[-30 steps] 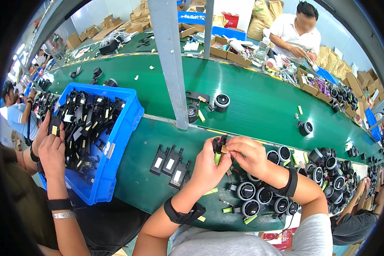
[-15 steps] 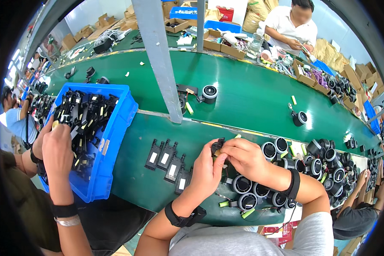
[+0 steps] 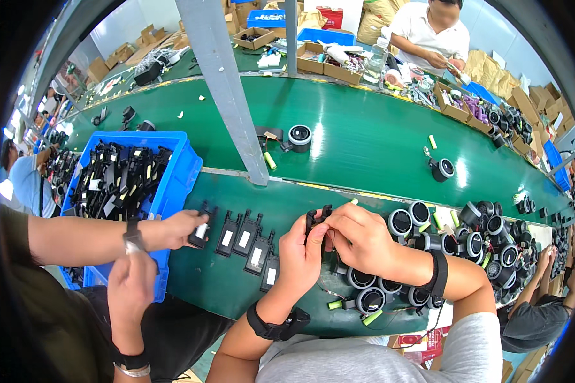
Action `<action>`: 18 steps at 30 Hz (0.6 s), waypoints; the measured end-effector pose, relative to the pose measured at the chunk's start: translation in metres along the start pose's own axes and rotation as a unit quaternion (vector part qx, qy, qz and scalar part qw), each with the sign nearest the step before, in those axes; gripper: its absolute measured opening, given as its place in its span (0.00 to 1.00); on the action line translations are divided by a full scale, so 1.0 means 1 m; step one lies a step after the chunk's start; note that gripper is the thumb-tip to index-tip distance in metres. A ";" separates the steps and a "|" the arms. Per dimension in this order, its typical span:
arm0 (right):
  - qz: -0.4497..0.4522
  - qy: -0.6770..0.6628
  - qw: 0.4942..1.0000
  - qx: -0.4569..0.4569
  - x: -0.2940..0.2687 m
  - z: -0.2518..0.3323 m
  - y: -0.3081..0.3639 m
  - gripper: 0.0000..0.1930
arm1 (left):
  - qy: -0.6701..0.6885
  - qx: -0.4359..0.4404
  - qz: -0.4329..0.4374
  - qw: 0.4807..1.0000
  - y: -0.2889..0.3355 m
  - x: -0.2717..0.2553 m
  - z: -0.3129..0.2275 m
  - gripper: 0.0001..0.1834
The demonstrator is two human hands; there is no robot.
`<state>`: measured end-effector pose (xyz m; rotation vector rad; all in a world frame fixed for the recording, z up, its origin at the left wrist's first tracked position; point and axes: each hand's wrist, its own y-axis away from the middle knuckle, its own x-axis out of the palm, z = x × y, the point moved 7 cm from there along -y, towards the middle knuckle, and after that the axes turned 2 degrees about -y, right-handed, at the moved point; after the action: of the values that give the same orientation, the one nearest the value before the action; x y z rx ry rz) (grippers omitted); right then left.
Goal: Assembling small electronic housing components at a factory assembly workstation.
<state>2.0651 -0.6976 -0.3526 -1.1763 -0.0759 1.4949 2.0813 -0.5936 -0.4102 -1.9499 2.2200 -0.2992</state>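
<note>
My left hand [image 3: 300,252] and my right hand [image 3: 359,237] meet above the front table. Between them is a small black plastic part [image 3: 318,216], gripped by the left fingers while the right fingertips press at its side. Much of it is hidden behind the fingers. Just left of my hands lie several flat black plastic housings [image 3: 244,239] with white labels. Below and right of my right hand are round black-and-grey fan units [image 3: 370,300] with thin wires, some with light green cylindrical cells [image 3: 372,318].
A co-worker's hand [image 3: 180,228] at the left holds another black housing [image 3: 201,231]. Behind it stands a blue bin [image 3: 188,163] full of black parts. A grey metal post [image 3: 227,96] rises before the green belt [image 3: 358,140], where more fan units [image 3: 442,170] lie.
The co-worker's hand has moved from the blue bin to the row of housings, bringing one along. My hands stay together on the black part, which shows a little more above my fingers.
</note>
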 end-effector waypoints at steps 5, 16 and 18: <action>0.004 0.019 1.000 -0.007 0.004 -0.005 0.000 0.10 | -0.007 -0.021 -0.007 1.000 -0.001 0.001 0.009 0.13; 0.098 -0.153 0.962 0.205 0.006 -0.106 -0.016 0.04 | -0.158 -0.042 0.113 0.980 -0.002 0.000 0.011 0.37; 0.089 -0.132 0.957 0.244 -0.011 -0.155 -0.018 0.04 | -0.267 0.027 0.102 0.958 0.003 -0.019 0.006 0.34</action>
<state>2.1814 -0.7842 -0.4105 -0.5956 0.2143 1.6980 2.0828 -0.5743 -0.4172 -1.5214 1.9940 0.1778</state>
